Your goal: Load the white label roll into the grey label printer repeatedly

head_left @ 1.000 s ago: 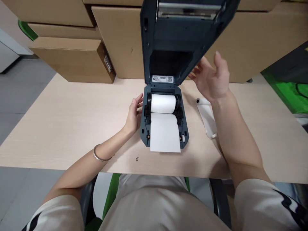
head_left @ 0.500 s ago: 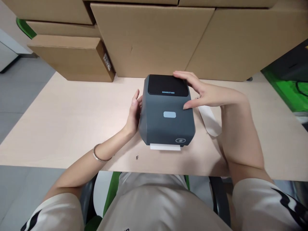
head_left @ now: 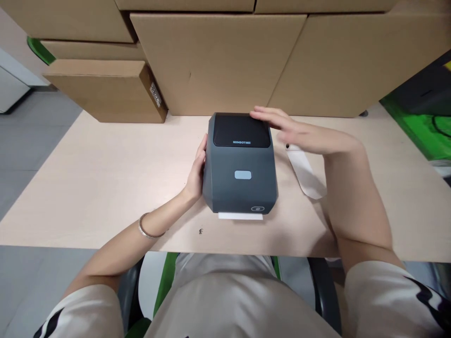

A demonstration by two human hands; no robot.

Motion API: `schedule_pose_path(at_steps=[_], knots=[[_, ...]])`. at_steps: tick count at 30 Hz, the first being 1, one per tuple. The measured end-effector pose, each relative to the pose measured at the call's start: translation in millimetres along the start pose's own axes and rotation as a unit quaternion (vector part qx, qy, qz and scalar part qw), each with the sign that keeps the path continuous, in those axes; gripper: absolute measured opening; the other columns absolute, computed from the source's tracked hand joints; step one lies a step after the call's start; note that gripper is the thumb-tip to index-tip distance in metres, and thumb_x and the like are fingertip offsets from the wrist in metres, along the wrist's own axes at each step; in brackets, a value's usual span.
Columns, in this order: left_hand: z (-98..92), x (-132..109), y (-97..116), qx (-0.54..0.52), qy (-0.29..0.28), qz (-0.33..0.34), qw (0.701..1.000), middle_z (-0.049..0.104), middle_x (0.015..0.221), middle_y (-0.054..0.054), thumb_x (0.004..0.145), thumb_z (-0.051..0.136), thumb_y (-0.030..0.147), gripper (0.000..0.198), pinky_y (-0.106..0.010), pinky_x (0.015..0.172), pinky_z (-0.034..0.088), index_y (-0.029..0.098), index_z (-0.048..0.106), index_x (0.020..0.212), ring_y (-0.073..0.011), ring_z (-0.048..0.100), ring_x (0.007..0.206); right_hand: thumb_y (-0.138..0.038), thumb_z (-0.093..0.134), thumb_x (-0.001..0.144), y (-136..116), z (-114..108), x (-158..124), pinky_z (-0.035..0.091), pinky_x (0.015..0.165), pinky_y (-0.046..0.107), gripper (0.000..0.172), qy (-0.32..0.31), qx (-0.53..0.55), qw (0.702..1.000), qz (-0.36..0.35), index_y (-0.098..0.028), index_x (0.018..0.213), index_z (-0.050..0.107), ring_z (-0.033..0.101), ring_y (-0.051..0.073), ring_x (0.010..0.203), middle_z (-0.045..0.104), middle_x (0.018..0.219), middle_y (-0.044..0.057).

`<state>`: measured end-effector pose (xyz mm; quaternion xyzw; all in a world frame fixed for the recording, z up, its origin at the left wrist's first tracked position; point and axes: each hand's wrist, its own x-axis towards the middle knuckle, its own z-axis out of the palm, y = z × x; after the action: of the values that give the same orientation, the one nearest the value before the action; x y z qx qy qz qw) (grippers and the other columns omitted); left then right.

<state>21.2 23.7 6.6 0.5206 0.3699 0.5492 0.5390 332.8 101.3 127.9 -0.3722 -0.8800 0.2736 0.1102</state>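
Note:
A dark grey label printer (head_left: pixel 243 192) with a black top window stands on the wooden table (head_left: pixel 105 197). A white paper strip (head_left: pixel 240 216) sticks out of its front. Against the printer's left side my left hand (head_left: pixel 196 176) presses, its fingers partly hidden behind the casing. My right hand (head_left: pixel 283 127) is open, with fingers stretched flat over the back right corner of the top; its thumb is blurred and off the casing. Below the right hand, a white tag-like strip (head_left: pixel 306 173) with a dark hole lies on the table.
Large cardboard boxes (head_left: pixel 218 61) form a wall along the table's back edge. A smaller flat carton (head_left: pixel 102 91) stands at the back left. At the far right is a green surface (head_left: pixel 416 126) with dark equipment and a cable. A small dark mark (head_left: pixel 200 231) shows near the front edge.
The printer has turned slightly and sits a little further left in view. My right thumb has lifted off its right side, and my left fingers have drawn in closer along the casing.

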Motion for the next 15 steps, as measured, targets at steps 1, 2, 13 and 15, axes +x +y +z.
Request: schedule_pose_path(at_steps=[1, 2, 13, 15], knots=[[0.5, 0.0, -0.2, -0.014, 0.007, -0.006, 1.000, 0.044, 0.191, 0.003, 0.113, 0.048, 0.072, 0.066, -0.054, 0.151, 0.030, 0.041, 0.055, 0.170, -0.0300, 0.036, 0.181, -0.078, 0.037, 0.114, 4.6, -3.8, -2.3, 0.038, 0.141, 0.072, 0.076, 0.000, 0.021, 1.000, 0.002, -0.052, 0.185, 0.031, 0.024, 0.038, 0.183, 0.025, 0.197, -0.007], [0.6, 0.0, -0.4, -0.021, 0.012, -0.010, 1.000, 0.042, 0.192, 0.005, 0.113, 0.050, 0.071, 0.065, -0.052, 0.152, 0.028, 0.041, 0.056, 0.170, -0.0286, 0.034, 0.182, -0.076, 0.040, 0.114, 10.1, -7.4, -4.9, 0.040, 0.141, 0.070, 0.075, -0.001, 0.035, 0.999, 0.000, -0.054, 0.185, 0.029, 0.025, 0.037, 0.183, 0.022, 0.198, -0.008], [-4.5, 4.1, -6.0, 0.036, 0.014, -0.010, 0.999, 0.063, 0.175, -0.002, 0.110, 0.051, 0.081, 0.072, -0.059, 0.139, 0.049, 0.044, 0.055, 0.171, -0.0321, 0.049, 0.172, -0.084, 0.090, 0.082, 33.5, -1.3, -1.4, 0.053, 0.129, 0.077, 0.139, -0.009, -0.062, 0.998, -0.017, -0.044, 0.190, 0.012, 0.037, 0.050, 0.176, 0.019, 0.197, 0.014], [-4.8, 4.2, -6.9, 0.038, 0.011, -0.015, 0.999, 0.066, 0.172, -0.002, 0.110, 0.049, 0.084, 0.073, -0.059, 0.136, 0.052, 0.045, 0.055, 0.171, -0.0317, 0.056, 0.167, -0.082, 0.089, 0.084, 33.8, -0.6, 0.4, 0.052, 0.130, 0.076, 0.136, -0.016, -0.038, 0.999, -0.012, -0.045, 0.190, 0.012, 0.038, 0.049, 0.176, 0.018, 0.197, 0.013]])
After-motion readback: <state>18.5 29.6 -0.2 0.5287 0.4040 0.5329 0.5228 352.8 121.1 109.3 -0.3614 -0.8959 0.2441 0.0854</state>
